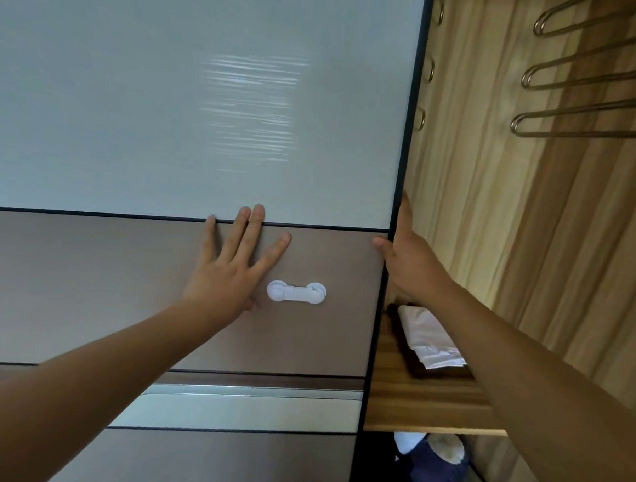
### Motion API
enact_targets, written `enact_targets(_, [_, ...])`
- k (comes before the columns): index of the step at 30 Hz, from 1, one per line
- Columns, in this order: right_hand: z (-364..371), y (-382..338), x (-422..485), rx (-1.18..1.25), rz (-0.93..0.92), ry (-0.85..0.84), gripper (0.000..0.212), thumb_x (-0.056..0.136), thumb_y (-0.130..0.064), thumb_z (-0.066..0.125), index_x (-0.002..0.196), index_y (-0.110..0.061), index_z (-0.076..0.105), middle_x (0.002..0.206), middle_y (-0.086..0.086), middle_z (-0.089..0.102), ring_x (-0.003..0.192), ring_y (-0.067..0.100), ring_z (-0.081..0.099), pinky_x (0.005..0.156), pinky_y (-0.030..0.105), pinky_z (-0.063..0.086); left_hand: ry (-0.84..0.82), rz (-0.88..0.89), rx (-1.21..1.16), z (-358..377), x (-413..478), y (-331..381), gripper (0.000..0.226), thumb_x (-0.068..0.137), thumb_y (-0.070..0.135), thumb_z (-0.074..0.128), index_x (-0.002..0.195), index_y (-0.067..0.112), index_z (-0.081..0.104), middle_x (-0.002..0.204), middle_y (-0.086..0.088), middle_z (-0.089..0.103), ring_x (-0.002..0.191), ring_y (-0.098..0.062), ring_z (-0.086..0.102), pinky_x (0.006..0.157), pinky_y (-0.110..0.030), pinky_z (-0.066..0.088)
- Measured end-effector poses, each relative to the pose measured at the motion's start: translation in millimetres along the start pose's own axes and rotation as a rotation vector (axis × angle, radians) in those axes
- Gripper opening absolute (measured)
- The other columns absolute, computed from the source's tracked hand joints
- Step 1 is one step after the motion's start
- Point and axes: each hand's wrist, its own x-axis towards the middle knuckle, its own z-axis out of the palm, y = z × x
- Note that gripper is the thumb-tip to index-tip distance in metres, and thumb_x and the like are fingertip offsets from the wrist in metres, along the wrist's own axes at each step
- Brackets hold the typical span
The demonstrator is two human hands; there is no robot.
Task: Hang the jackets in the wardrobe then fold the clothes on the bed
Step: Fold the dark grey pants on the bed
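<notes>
While left hand (230, 269), fingers spread, presses wardrobe door (131, 120), right hand (407, 260) grips edge (402, 171).

The bare left arm comes in from the lower left of the frame, reaching up and forward to the middle. The left hand (230, 269) is flat, palm forward, with fingers straight and spread. The bare right arm enters from the lower right and slants up to centre right. The right hand (407, 260) shows its back, thumb pointing left across the dark edge of the glossy grey-and-brown wardrobe door (169, 104). Its fingers reach up behind that edge, mostly hidden.
</notes>
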Motion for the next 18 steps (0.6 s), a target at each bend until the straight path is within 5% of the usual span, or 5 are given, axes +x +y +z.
enact_targets(7, [-52,57,-17,-0.278,0.136,0.129,0.080,0.107,-0.028,0.047,0.161,-0.027,-0.012,0.116,0.011,0.067,0.079,0.022,0.061,0.073,0.037,0.052,0.000,0.068,-0.006,-23,37,68,0.151,0.051,0.069,0.086,0.161,0.027,-0.007,0.163,-0.029,-0.018,0.154,-0.043,-0.012,0.110,-0.078,0.009])
enact_targets(10, [-71,77,-29,-0.479,0.235,0.195,0.076,0.108,-0.039,0.039,0.161,-0.017,-0.010,0.131,0.014,0.057,0.100,0.029,0.061,0.080,0.045,0.056,-0.012,0.095,-0.017,-34,57,102,0.149,0.056,0.071,0.083,0.160,0.027,-0.014,0.162,-0.029,-0.023,0.152,-0.043,-0.018,0.111,-0.078,0.008])
enact_targets(13, [-91,98,-44,-0.679,0.157,0.314,0.082,0.106,-0.043,0.045,0.161,-0.003,0.001,0.163,0.022,0.023,0.147,0.035,0.028,0.110,0.049,0.043,-0.030,0.115,-0.026,-48,75,137,0.144,0.061,0.071,0.081,0.160,0.026,-0.014,0.161,-0.028,-0.027,0.151,-0.043,-0.023,0.111,-0.078,0.006])
enact_targets(18, [-128,119,-56,-0.878,-0.093,0.177,0.097,0.097,-0.063,0.048,0.163,-0.021,-0.008,0.168,0.016,-0.022,0.155,0.035,-0.019,0.126,0.055,0.009,-0.006,0.204,-0.039,-70,102,183,0.140,0.069,0.057,0.083,0.159,0.024,-0.019,0.159,-0.024,-0.035,0.150,-0.038,-0.028,0.116,-0.070,0.000])
